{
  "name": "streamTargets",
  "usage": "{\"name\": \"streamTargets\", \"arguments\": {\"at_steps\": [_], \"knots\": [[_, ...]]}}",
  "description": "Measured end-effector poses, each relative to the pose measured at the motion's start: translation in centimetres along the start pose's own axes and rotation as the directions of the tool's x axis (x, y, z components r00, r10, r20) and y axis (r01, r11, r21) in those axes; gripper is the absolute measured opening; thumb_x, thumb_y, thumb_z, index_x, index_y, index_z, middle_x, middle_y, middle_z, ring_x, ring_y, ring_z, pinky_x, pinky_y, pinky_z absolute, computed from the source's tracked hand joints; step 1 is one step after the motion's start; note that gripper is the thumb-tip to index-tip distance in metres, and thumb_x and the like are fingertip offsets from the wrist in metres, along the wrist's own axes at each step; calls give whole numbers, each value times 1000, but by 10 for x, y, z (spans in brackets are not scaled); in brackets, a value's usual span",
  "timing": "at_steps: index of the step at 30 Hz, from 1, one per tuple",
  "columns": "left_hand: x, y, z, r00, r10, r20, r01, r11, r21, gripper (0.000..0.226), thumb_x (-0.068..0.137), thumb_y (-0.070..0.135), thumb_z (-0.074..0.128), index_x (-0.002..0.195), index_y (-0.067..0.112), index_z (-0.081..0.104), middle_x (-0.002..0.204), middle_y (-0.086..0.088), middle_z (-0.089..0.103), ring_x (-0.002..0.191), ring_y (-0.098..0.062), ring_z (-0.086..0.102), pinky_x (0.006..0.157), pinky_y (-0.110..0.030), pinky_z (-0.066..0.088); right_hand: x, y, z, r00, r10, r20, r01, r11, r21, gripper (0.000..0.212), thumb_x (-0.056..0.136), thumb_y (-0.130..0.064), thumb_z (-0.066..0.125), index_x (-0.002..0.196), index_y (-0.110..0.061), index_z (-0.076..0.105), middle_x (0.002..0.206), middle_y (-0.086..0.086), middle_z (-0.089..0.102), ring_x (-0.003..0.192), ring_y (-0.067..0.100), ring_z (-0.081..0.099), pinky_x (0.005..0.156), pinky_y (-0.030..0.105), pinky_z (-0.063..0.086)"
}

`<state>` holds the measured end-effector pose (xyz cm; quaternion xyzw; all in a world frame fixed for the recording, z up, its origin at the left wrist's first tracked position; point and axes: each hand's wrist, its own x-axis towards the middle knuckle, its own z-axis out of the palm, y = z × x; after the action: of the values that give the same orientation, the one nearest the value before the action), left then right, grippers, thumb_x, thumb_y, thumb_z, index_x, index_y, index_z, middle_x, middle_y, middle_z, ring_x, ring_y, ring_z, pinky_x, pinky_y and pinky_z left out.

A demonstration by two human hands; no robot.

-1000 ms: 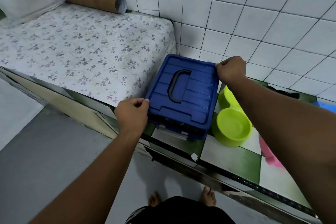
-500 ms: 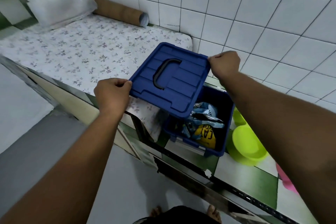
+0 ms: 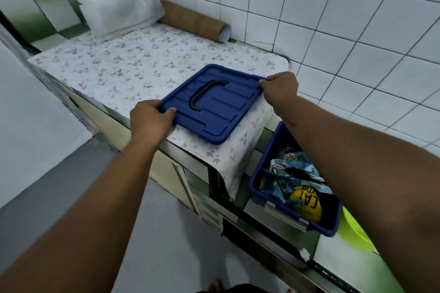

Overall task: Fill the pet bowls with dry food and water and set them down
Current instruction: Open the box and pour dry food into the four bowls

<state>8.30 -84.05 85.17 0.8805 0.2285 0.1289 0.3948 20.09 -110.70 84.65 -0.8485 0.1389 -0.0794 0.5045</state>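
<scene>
Fingers (image 3: 170, 110) of left hand (image 3: 150, 119) and right hand (image 3: 281, 89) grip lid (image 3: 226, 114); forearm (image 3: 357, 150) half-hides bowl (image 3: 352, 233).

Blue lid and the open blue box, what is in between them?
In the head view, the flowered cover hangs down over the ledge's edge between the blue lid and the blue box.

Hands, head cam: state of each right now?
Left hand: grips the blue lid at its near-left corner.
Right hand: grips the same lid at its far-right corner.
</scene>
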Motion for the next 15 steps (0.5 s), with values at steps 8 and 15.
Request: {"name": "streamTargets", "arguments": {"at_steps": [8, 15], "knots": [[9, -12, 6, 998, 40, 46, -46, 992, 119, 40, 91, 40, 69, 121, 14, 72, 97, -11, 74, 108, -32, 64, 89, -42, 57, 1, 2, 24, 998, -40, 50, 44, 996, -76, 32, 94, -21, 67, 107, 8, 69, 112, 21, 69, 107, 31, 65, 87, 35, 52], [7, -7, 3, 998, 20, 55, -30, 981, 193, 51, 91, 46, 62, 125, 8, 67, 113, -15, 69, 120, -38, 57, 94, -45, 54, 5, 8, 26, 984, -139, 109, 159, 968, -196, 33, 94, -34, 66, 92, -2, 69, 86, 8, 63, 91, 24, 60, 83, 32, 51]]}}
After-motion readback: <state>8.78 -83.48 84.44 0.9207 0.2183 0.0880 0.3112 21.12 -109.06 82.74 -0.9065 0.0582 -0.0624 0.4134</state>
